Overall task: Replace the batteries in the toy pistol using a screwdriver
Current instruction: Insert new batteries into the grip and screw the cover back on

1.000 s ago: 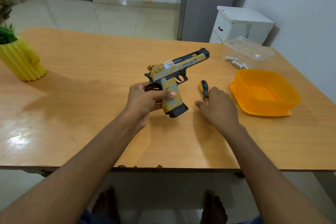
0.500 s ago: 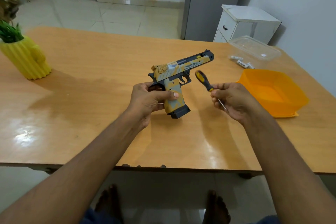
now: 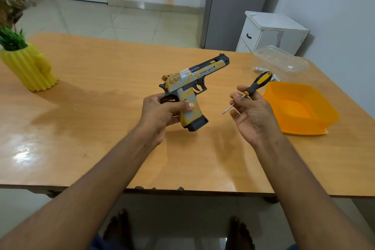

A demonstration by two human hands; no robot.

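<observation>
The toy pistol (image 3: 193, 84), yellow and grey with a black slide and magazine base, is held above the table with its barrel pointing up and to the right. My left hand (image 3: 162, 112) grips its handle, thumb across the side. My right hand (image 3: 252, 114), palm toward me, pinches a small screwdriver (image 3: 254, 87) with a black and yellow handle. Its metal tip points down and left, toward the pistol's grip, a short gap away. Several white batteries (image 3: 260, 69) lie on the table behind the screwdriver, partly hidden.
An orange plastic bowl (image 3: 316, 122) stands right of my right hand. A clear plastic container (image 3: 284, 61) sits at the table's far right. A yellow ribbed plant pot (image 3: 28, 69) stands far left. A white cabinet (image 3: 269, 32) is beyond the wooden table (image 3: 91, 117).
My right hand picked the screwdriver up off the table, raised it and turned it, so the handle now points up-right and the tip toward the pistol. My left hand kept holding the pistol.
</observation>
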